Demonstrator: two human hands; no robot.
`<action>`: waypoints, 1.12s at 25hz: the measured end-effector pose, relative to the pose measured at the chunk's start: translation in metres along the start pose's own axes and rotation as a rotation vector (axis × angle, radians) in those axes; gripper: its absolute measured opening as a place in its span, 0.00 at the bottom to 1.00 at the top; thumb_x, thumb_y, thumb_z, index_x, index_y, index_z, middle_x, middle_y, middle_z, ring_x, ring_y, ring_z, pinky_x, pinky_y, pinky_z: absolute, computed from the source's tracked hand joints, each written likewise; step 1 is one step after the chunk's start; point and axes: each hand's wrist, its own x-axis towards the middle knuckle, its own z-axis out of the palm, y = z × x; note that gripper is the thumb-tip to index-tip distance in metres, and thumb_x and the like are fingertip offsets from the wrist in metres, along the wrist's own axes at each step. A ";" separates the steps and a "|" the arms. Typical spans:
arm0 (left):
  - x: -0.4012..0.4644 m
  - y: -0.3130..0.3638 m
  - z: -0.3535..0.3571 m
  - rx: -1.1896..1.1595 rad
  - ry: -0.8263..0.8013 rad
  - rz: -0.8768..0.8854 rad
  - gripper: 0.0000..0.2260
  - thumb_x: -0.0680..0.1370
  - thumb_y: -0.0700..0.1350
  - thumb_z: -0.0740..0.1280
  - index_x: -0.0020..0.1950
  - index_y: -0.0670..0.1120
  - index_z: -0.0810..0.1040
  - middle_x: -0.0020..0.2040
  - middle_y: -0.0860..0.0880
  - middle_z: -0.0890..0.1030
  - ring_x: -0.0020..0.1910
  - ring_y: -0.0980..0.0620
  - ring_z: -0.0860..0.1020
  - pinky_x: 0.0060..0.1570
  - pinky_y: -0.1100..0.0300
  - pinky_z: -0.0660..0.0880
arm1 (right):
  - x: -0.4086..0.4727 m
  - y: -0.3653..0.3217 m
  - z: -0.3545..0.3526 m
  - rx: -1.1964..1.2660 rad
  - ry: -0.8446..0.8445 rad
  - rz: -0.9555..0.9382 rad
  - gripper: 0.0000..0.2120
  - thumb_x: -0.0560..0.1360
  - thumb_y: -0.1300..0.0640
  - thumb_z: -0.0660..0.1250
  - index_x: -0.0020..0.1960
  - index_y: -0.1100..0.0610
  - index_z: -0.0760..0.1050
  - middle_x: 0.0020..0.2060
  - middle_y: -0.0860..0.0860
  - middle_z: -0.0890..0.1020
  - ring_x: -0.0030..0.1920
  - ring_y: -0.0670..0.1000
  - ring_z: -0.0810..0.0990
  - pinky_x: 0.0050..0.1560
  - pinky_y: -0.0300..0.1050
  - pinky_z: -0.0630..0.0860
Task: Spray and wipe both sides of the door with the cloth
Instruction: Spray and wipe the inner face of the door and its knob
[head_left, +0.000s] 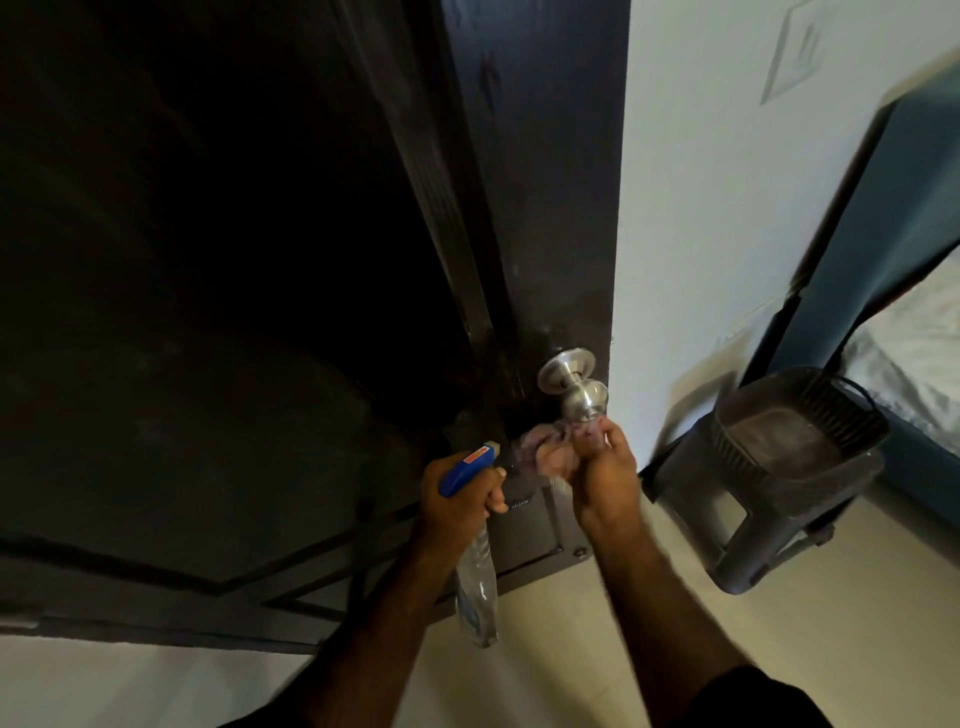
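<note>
I read this as wiping at the knob (574, 387): right hand (605, 475) pinches cloth (545, 444) just below it on the door (545, 208), left hand (462, 493) grips spray bottle (475, 587) left of knob; next, wipe the panel.

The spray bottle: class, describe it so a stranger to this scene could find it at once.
Start at the dark door and drop to its steel knob. Lower left of the knob, the left hand holds the spray bottle, apart from the pinkish cloth. It alone has a blue trigger head above a clear body hanging down.
</note>
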 end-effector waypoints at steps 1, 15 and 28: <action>0.000 0.004 0.002 -0.020 0.006 -0.002 0.06 0.78 0.30 0.68 0.44 0.27 0.79 0.29 0.43 0.78 0.27 0.53 0.78 0.32 0.65 0.78 | 0.003 -0.018 0.003 0.179 -0.054 0.008 0.13 0.87 0.61 0.60 0.68 0.56 0.79 0.61 0.58 0.86 0.57 0.58 0.86 0.60 0.57 0.84; -0.024 0.046 0.020 -0.178 0.087 -0.110 0.09 0.78 0.32 0.71 0.56 0.30 0.78 0.32 0.42 0.79 0.28 0.50 0.79 0.31 0.62 0.79 | -0.003 -0.091 0.044 -1.481 -0.464 -1.457 0.13 0.83 0.51 0.68 0.65 0.51 0.81 0.64 0.52 0.75 0.63 0.54 0.74 0.59 0.51 0.72; -0.055 0.081 -0.002 -0.100 0.122 0.067 0.10 0.79 0.34 0.69 0.43 0.28 0.77 0.34 0.39 0.79 0.31 0.44 0.78 0.34 0.61 0.79 | -0.001 -0.093 0.079 0.249 -0.108 0.391 0.16 0.87 0.48 0.59 0.62 0.59 0.78 0.52 0.66 0.84 0.49 0.67 0.84 0.27 0.54 0.83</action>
